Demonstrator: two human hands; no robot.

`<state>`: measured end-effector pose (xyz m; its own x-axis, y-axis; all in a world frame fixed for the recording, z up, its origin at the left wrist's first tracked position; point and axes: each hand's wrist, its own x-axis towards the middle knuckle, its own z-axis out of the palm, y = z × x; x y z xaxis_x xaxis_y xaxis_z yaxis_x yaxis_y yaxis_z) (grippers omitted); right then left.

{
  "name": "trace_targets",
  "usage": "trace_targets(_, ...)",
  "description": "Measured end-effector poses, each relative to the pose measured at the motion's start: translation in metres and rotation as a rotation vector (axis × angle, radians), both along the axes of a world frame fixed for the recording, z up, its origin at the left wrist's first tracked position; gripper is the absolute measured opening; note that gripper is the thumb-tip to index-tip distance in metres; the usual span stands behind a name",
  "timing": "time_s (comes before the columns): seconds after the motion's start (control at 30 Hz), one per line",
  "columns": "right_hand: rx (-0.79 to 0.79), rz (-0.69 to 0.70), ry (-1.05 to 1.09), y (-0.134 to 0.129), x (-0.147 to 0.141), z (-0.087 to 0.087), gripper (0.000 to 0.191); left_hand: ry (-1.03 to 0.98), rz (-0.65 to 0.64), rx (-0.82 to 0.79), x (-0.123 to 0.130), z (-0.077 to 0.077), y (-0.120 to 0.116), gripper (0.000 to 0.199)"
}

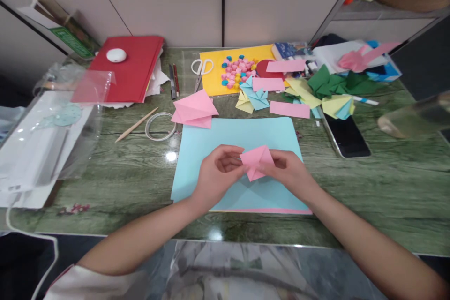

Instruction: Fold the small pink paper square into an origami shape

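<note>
Between my two hands is a small folded square of pink paper (258, 157), creased across its face and held a little above a sheet of light blue paper (207, 140). My left hand (220, 168) pinches its left edge with thumb and fingertips. On the other side, my right hand (286, 168) grips it, with the thumb over the front and the fingers behind. More pink paper sheets (195, 108) lie overlapped at the blue sheet's upper left corner. Pink paper strips (290, 109) rest beyond its upper right.
Behind lie a yellow sheet (211, 84) with small colourful pieces, white-handled scissors (202, 68) and folded blue paper shapes (258, 98). At left are a tape roll (147, 131), a wooden stick (135, 125) and a red folder (123, 75). A phone (348, 138) and a bottle (415, 115) are at right.
</note>
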<state>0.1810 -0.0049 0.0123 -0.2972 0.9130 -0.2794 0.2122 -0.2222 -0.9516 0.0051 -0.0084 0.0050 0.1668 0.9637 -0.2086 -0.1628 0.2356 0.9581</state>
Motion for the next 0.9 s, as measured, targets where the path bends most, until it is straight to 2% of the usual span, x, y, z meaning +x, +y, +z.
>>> trace_targets(0.13,0.01,-0.063,-0.027,0.0018,0.0015,-0.0046,0.019,-0.017,-0.012,-0.02,0.0,0.0004,0.0009,0.037)
trace_targets(0.33,0.095,-0.107,-0.08,-0.0005,-0.0001,-0.0063,0.017,-0.033,-0.18,-0.139,0.0008,-0.0002,-0.0014,0.054)
trace_targets(0.6,0.08,-0.129,-0.05,-0.0024,-0.0032,-0.0053,0.013,-0.031,-0.168,-0.118,0.0011,-0.0038,-0.0017,0.043)
trace_targets(0.8,0.064,-0.081,-0.001,-0.003,-0.0039,-0.0048,0.012,0.009,-0.265,-0.026,-0.0017,-0.0065,-0.0014,0.029)
trace_targets(0.9,0.056,-0.085,0.023,-0.0029,-0.0035,-0.0047,0.012,0.066,-0.274,0.015,-0.0025,-0.0052,-0.0011,0.026)
